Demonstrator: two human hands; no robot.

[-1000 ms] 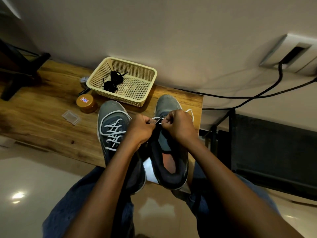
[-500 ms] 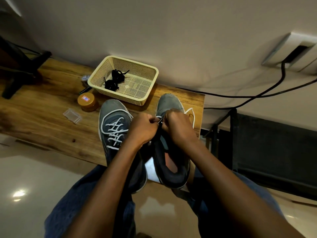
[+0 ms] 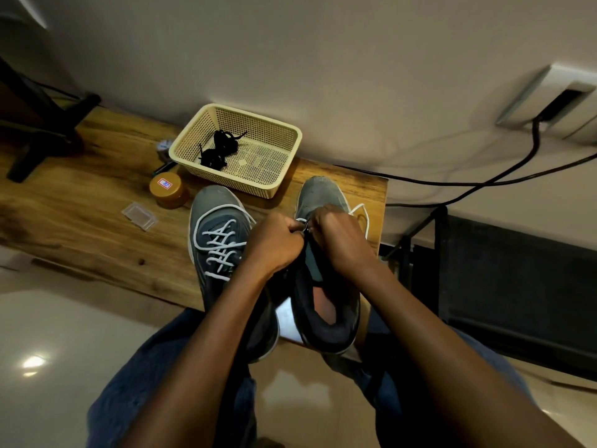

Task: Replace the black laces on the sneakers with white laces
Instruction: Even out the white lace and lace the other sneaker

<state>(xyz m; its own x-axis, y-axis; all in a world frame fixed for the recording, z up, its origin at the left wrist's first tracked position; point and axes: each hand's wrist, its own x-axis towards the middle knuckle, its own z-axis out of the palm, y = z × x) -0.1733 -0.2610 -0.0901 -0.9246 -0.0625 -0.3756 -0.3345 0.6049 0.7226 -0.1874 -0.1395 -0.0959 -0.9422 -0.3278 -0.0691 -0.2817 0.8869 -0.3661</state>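
Two grey sneakers stand on the wooden table (image 3: 80, 227), toes pointing away from me. The left sneaker (image 3: 219, 218) is threaded with a white lace. Over the right sneaker (image 3: 319, 195), my left hand (image 3: 274, 244) and my right hand (image 3: 339, 237) meet, fingers pinched together on its white lace (image 3: 361, 211) near the eyelets. A loop of that lace shows past my right hand. The black laces (image 3: 216, 150) lie bunched in the beige mesh basket (image 3: 281, 176) behind the sneakers.
An amber round jar (image 3: 168, 189) and a small clear plastic case (image 3: 139, 216) sit left of the sneakers. The table's right edge is close beside the right sneaker. Black cables (image 3: 484, 182) run along the wall. A dark stand (image 3: 35, 134) occupies the far left.
Both hands have shifted slightly toward the toe of the right sneaker and stay pinched on the lace. The sneakers have not moved.
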